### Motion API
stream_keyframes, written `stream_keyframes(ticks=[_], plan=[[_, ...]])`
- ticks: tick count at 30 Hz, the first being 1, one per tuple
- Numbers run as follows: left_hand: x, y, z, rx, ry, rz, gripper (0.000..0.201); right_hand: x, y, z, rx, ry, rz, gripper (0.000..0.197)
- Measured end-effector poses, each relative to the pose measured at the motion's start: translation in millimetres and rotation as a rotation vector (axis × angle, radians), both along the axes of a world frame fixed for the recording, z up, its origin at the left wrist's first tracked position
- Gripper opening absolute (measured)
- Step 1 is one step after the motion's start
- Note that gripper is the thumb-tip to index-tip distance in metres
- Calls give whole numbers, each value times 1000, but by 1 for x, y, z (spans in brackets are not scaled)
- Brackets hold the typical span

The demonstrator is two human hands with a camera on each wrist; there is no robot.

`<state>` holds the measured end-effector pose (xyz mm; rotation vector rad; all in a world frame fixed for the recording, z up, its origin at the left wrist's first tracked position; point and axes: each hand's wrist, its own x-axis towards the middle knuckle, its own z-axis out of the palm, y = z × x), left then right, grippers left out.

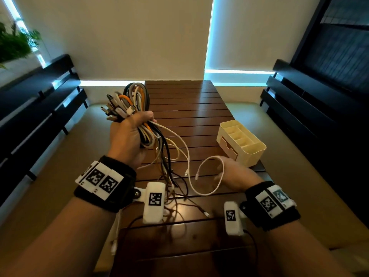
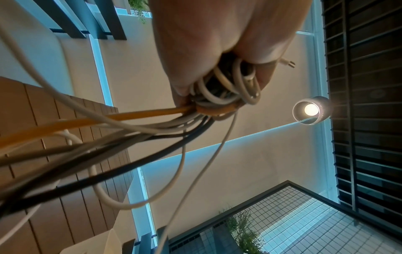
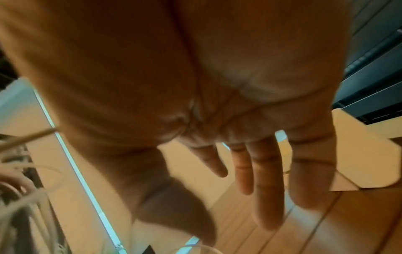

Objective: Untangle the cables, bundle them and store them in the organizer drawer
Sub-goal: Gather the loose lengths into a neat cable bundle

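Observation:
My left hand (image 1: 129, 134) is raised over the table's left side and grips a thick bunch of cables (image 1: 129, 98), white, grey, black and orange, with plugs sticking out at the top. In the left wrist view the fingers (image 2: 250, 43) curl round the coiled loops (image 2: 224, 92). Loose tails (image 1: 169, 172) hang down onto the wooden table (image 1: 189, 108). One white cable (image 1: 220, 176) loops beside my right hand (image 1: 231, 172), which hovers low with straight, spread fingers (image 3: 267, 189) and holds nothing. The cream organizer (image 1: 249, 148) stands just beyond that hand, its small drawer (image 1: 229, 149) facing me.
Dark slatted benches (image 1: 40, 108) run along both sides of the table. Thin dark cables (image 1: 179, 206) lie tangled on the near part of the tabletop. The organizer (image 3: 359, 154) sits near the table's right edge.

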<state>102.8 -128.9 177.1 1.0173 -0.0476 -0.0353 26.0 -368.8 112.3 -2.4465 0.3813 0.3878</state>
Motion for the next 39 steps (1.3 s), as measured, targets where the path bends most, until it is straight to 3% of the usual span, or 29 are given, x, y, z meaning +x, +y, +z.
stream_keyframes(ticks=[2, 5, 7, 10, 12, 13, 15, 17, 20, 24, 27, 30, 34, 39], plan=[[1, 2, -2, 25, -7, 15, 7, -3, 0, 9, 137, -222, -185, 45], [1, 5, -3, 53, -18, 41, 7, 2, -6, 15, 111, -422, -381, 31], [0, 8, -1, 59, -24, 61, 10, 4, -16, 15, -20, -400, -425, 33], [-2, 13, 3, 50, -61, 88, 13, -3, -32, 12, -330, -160, -336, 28], [-4, 15, 3, 28, -63, 78, 11, -5, -38, 10, -344, -93, -309, 32], [-4, 16, 2, 20, -54, 72, 9, -6, -33, 13, -217, -116, -319, 38], [-6, 12, -2, 14, -26, 35, 5, -8, -7, 25, 236, -198, -304, 50], [-13, 0, -7, -10, 25, -48, 17, -16, 29, 36, 576, -139, -148, 67], [-31, -19, -8, -132, 141, -207, 22, -24, 79, 34, 801, 38, 112, 77], [-47, -20, -6, -190, 152, -309, 7, -18, 94, 17, 1153, 25, -37, 76], [-54, -14, -12, -161, 135, -350, 10, -13, 95, 19, 1289, -54, -187, 93], [-65, -13, -19, -194, 153, -404, 10, -4, 93, 21, 1381, -164, -345, 75], [-77, -7, -14, -315, 126, -418, 14, -7, 97, 34, 1462, -241, -306, 73], [-80, 1, 24, -422, 4, -436, 15, -3, 109, 66, 1530, -448, -265, 69]])
